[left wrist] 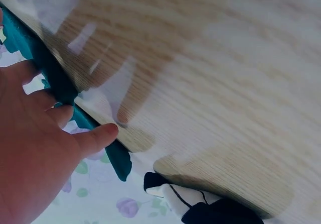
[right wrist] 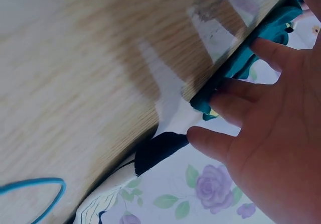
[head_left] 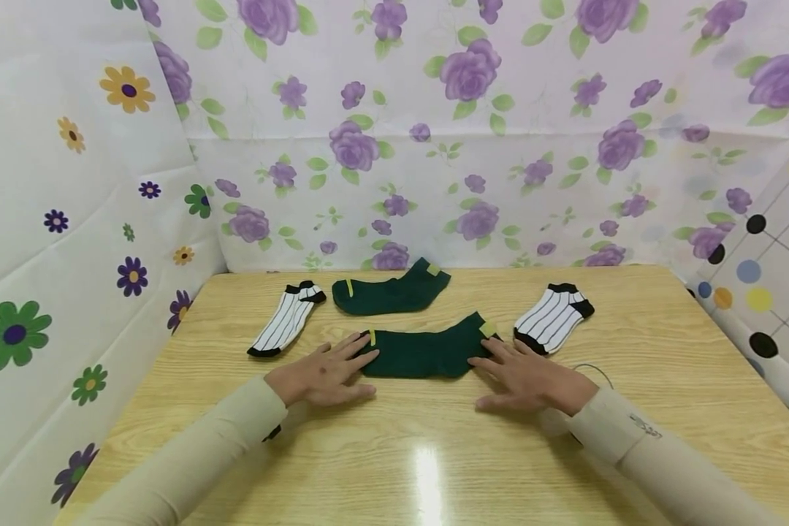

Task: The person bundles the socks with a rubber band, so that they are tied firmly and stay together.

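A dark green sock (head_left: 421, 354) with yellow marks lies flat across the middle of the table. My left hand (head_left: 329, 371) rests with spread fingers on its toe end. On the opposite end, by the yellow patch at the cuff, lie the outstretched fingers of my right hand (head_left: 522, 376). In the right wrist view one fingertip of that hand comes right at the black toe (right wrist: 158, 151) of a striped sock. Behind the near green sock lies a second green sock (head_left: 391, 294), its cuff pointing right.
One white sock with black stripes (head_left: 283, 321) lies at the left, another striped sock (head_left: 554, 319) at the right. A thin blue-green loop (right wrist: 60, 184) is near my right wrist. Floral cloth (head_left: 421, 183) hangs behind the wooden table (head_left: 368, 460).
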The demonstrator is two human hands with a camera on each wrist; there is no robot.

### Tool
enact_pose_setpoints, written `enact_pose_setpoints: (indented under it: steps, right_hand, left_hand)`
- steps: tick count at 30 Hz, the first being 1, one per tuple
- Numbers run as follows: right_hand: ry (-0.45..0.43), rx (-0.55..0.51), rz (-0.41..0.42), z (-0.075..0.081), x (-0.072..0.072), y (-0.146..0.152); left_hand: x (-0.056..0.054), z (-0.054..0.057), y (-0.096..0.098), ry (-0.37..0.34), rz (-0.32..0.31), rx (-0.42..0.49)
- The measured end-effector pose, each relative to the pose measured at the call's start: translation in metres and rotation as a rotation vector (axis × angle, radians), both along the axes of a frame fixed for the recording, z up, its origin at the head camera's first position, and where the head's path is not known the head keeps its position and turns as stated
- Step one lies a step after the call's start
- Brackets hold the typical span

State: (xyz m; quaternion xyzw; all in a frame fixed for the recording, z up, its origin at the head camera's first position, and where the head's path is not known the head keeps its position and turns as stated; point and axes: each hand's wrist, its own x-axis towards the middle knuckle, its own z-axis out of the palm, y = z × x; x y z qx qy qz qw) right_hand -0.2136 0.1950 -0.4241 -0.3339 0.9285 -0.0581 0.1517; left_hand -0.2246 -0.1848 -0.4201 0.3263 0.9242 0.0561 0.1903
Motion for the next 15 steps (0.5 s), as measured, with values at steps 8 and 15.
enact_pose_setpoints:
  steps: [8,15]
  right_hand:
    - [0.034,-0.038,0.039,0.010,-0.011,-0.003]
    - [0.007,-0.077,0.021,0.014,-0.027,-0.010]
  left_hand:
    - [-0.009,0.022,-0.004,0.076,0.006,0.053]
    - [-0.019,0.030,-0.002,0.111,0.006,-0.008]
